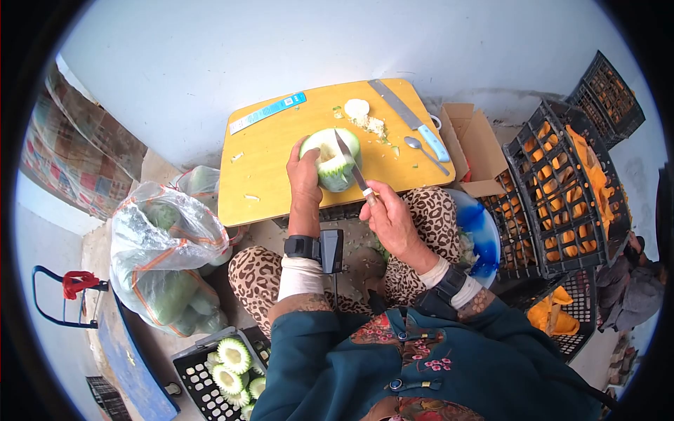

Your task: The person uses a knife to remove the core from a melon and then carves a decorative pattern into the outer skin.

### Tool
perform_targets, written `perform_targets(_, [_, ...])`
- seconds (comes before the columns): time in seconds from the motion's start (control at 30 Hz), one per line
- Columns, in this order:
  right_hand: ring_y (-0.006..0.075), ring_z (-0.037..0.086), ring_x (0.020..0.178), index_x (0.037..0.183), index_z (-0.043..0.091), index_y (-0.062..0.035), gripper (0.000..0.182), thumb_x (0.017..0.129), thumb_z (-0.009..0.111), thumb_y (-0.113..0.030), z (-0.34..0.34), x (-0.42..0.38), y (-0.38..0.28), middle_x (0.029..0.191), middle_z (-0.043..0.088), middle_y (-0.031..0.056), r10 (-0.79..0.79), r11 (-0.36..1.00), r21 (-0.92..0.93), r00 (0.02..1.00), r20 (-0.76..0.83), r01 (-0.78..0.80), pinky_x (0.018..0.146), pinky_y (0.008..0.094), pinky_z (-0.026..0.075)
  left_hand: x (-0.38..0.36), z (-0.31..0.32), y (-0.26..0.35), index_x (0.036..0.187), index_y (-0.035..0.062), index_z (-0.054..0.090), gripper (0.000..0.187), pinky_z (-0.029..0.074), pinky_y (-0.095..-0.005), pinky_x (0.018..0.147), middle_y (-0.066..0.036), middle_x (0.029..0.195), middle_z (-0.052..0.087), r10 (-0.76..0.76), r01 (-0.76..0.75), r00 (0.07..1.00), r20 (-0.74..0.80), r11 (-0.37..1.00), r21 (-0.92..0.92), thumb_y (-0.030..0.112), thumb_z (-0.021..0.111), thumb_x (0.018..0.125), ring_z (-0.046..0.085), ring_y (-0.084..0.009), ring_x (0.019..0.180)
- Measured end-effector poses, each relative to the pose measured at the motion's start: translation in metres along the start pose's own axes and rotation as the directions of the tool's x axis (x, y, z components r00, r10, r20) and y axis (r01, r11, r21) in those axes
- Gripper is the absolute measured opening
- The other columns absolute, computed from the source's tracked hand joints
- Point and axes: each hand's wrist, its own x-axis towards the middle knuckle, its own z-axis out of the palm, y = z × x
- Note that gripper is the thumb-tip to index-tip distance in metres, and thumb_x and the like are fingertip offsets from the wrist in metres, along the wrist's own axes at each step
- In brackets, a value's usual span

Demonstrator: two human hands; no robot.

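A green-skinned, white-fleshed melon [338, 184] with a hollowed top rests near the front edge of the yellow table [274, 165]. My left hand [305, 177] grips it from the left, thumb over the rim. In my right hand [394, 219] is a small pointed knife [353, 163], its blade against the melon's cut top. Further back on the table lie a round white piece [357, 108] and a heap of pale scraps [372, 125]. A big knife with a blue handle [433, 143] and a spoon [425, 154] lie to the right.
A blue-and-white packet [268, 112] lies at the table's back left. On the left stands a clear bag of melons [165, 281]; below, a black crate [203, 382] holds carved melon pieces [234, 355]. A blue basin [484, 231], a cardboard box [467, 140] and black crates [547, 189] with orange pieces crowd the right.
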Motion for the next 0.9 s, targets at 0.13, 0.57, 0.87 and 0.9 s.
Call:
perform_targets(0.13, [0.0194, 0.063, 0.064, 0.122, 0.048, -0.0008, 0.029, 0.095, 0.045, -0.012, -0.001, 0.005, -0.006, 0.071, 0.063, 0.0102, 0.04, 0.999, 0.011, 0.999, 0.02, -0.04, 0.061, 0.0317, 0.049, 0.0, 0.0, 0.0, 0.121, -0.0007, 0.053, 0.041, 0.05, -0.032, 0.081, -0.014, 0.107, 0.061, 0.004, -0.004, 1.0, 0.01, 1.0, -0.002, 0.001, 0.051, 0.08, 0.061, -0.022, 0.093])
perform_targets(0.57, [0.0172, 0.061, 0.06, 0.123, 0.049, -0.0016, 0.029, 0.095, 0.047, -0.007, 0.014, 0.015, -0.018, 0.075, 0.063, 0.0115, -0.104, 0.975, -0.208, 0.99, -0.096, 0.082, 0.057, 0.03, 0.048, 0.0, 0.001, 0.001, 0.121, -0.0002, 0.053, 0.042, 0.05, -0.0318, 0.08, -0.013, 0.107, 0.061, -0.002, 0.002, 1.0, 0.012, 1.0, -0.011, 0.001, 0.052, 0.079, 0.061, -0.0212, 0.092])
perform_targets(0.87, [0.0453, 0.06, 0.081, 0.114, 0.048, 0.0007, 0.025, 0.09, 0.051, -0.003, 0.025, 0.021, -0.016, 0.086, 0.062, 0.0266, -0.215, 0.949, -0.264, 0.965, -0.15, 0.17, 0.066, 0.0479, 0.048, -0.001, 0.0, 0.0, 0.121, 0.0007, 0.054, 0.041, 0.05, -0.0309, 0.079, -0.012, 0.106, 0.062, 0.002, -0.002, 1.0, 0.005, 1.0, -0.007, 0.002, 0.052, 0.08, 0.061, -0.0206, 0.091])
perform_targets(0.9, [0.0385, 0.061, 0.075, 0.117, 0.048, 0.0012, 0.026, 0.091, 0.049, -0.003, 0.025, 0.021, -0.015, 0.083, 0.062, 0.0231, -0.21, 0.946, -0.281, 0.968, -0.139, 0.165, 0.064, 0.0437, 0.048, -0.001, 0.0, -0.001, 0.121, 0.0007, 0.054, 0.041, 0.05, -0.0309, 0.079, -0.012, 0.106, 0.062, 0.005, -0.005, 1.0, 0.002, 1.0, -0.006, 0.002, 0.052, 0.08, 0.061, -0.0206, 0.091])
